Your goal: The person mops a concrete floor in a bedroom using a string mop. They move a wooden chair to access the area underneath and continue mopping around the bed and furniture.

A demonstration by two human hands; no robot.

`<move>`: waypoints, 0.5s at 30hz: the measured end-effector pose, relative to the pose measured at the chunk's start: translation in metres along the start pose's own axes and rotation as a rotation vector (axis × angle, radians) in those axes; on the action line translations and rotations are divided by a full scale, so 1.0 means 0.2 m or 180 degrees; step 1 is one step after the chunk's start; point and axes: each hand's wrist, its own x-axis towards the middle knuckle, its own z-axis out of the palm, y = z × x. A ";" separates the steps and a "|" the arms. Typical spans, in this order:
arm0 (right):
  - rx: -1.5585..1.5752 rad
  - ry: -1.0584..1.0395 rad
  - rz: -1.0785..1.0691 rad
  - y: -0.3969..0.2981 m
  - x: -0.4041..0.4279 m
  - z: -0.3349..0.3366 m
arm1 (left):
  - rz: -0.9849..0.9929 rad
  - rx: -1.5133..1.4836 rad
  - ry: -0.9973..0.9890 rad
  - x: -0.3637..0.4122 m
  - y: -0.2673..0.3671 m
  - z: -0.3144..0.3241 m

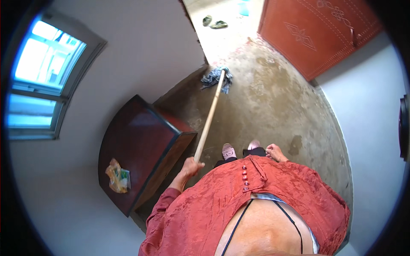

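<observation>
My left hand (192,167) grips the upper end of a mop's wooden handle (209,120), which slants away from me across the concrete floor (243,112). At its far end the blue-grey cloth mop head (217,79) rests on the floor beside the corner of the wall by the doorway. My right hand (274,152) hangs in front of my red jacket, over the floor near my feet. Its fingers are curled, and whether anything is in them cannot be told.
A dark red wooden cabinet (137,144) stands at the left, with a crumpled plastic bag (118,176) on top. An orange-red door (314,35) stands open at the upper right. Beyond the doorway lie a pair of shoes (219,25). A window (45,70) is in the left wall.
</observation>
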 end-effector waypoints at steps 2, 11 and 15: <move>-0.0003 0.0141 0.0188 0.01 0.01 -0.13 | 0.0065 -0.0132 -0.0050 0.15 0.22 0.01; -0.1522 0.0746 0.0213 0.63 0.22 -0.87 | -0.0085 -0.0241 -0.0270 0.62 1.11 0.14; -0.1294 0.0260 0.0895 0.65 0.50 -1.11 | -0.0259 -0.0467 -0.0258 0.89 1.60 0.26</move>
